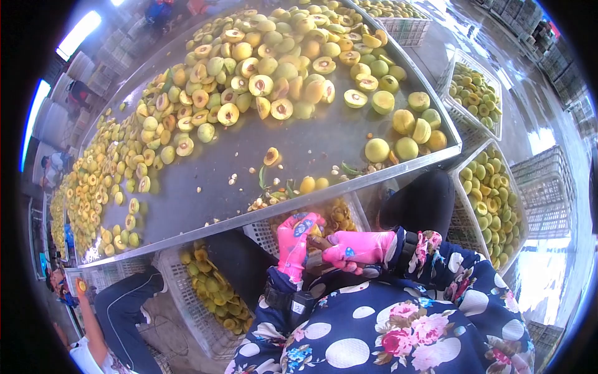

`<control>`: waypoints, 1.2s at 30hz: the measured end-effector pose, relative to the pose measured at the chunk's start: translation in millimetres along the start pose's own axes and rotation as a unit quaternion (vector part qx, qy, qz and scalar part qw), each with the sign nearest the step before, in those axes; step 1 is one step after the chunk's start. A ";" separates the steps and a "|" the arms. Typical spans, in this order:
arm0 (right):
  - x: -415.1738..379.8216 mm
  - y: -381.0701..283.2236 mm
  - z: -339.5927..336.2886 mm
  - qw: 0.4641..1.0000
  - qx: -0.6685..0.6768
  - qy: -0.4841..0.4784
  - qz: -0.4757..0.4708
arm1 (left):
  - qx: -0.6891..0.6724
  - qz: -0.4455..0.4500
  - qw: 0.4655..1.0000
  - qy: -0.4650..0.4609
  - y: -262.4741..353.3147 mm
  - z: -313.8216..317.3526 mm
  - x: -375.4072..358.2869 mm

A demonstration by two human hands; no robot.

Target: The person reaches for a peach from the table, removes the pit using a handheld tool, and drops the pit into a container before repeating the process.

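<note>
Both my hands wear pink gloves and meet low in front of me, just below the table's near edge. My left hand (pixel 294 244) is closed around a small yellow piece of stone fruit (pixel 316 231), mostly covered by the fingers. My right hand (pixel 360 248) is closed too, its fingertips touching the left hand. A short brownish thing (pixel 320 242) shows at its fingers; I cannot make out what it is. Under the hands stands a crate of fruit pieces (pixel 341 215). On the metal table (pixel 249 153) lie many halved yellow-green fruits (pixel 282 108), some with brown stones.
A metal rim (pixel 274 214) edges the table. Loose pits (pixel 233 179) and a leaf lie near it. Crates of fruit stand at my left (pixel 218 293) and right (pixel 492 206), with another crate (pixel 476 93) farther off. A co-worker's arm (pixel 92 324) holds a fruit at far left.
</note>
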State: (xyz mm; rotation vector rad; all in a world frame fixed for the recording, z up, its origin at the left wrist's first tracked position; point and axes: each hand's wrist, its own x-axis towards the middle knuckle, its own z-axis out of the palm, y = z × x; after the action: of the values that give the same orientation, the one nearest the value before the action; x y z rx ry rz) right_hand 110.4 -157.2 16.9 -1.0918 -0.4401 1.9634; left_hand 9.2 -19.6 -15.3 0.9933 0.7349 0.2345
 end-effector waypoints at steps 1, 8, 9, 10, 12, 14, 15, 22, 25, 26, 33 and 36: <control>-2.2 -1.6 2.2 1.000 0.016 -0.005 -0.013 | -0.007 0.004 1.000 0.003 1.5 2.0 -1.2; -1.0 1.6 16.2 0.979 0.195 -0.044 -0.025 | -0.122 0.019 0.992 0.021 -0.6 12.2 -4.4; -2.6 -1.3 19.7 0.977 0.205 -0.041 -0.026 | -0.164 0.009 0.986 0.022 -2.4 12.7 -3.9; -3.6 -2.8 22.0 0.975 0.216 -0.038 -0.028 | -0.206 -0.001 0.978 0.022 -3.4 13.7 -4.1; -3.3 0.7 19.7 0.982 0.178 -0.038 -0.057 | -0.161 0.040 0.982 0.093 1.1 24.5 -7.2; -6.0 2.2 18.2 0.985 0.133 -0.020 -0.111 | -0.186 0.052 0.969 0.152 8.0 23.7 -9.8; -8.5 1.7 18.7 0.983 0.107 -0.002 -0.150 | -0.235 0.044 0.955 0.174 13.6 13.6 -10.3; -1.8 6.4 5.8 0.987 -0.097 0.124 -0.027 | -0.247 0.120 0.939 0.208 75.7 -76.1 -56.3; -3.9 9.0 -1.6 0.986 -0.105 0.128 -0.012 | 0.227 0.251 0.873 0.351 89.6 -160.5 -72.6; -5.0 10.9 -6.2 0.988 -0.088 0.128 -0.014 | 0.453 0.232 0.752 0.420 102.6 -170.3 -79.9; -25.0 20.0 -15.1 0.990 -0.011 0.131 -0.051 | 0.453 0.254 0.852 0.068 136.9 24.3 13.9; -44.0 33.7 -23.7 0.984 0.057 0.143 -0.084 | 0.465 0.323 0.807 -0.168 88.0 99.7 91.8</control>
State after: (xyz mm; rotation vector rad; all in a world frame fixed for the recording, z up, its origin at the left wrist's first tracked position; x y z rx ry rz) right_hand 125.6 -214.5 5.8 -1.2004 -0.2526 1.6330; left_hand 155.2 6.5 48.9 2.1677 0.1051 0.2759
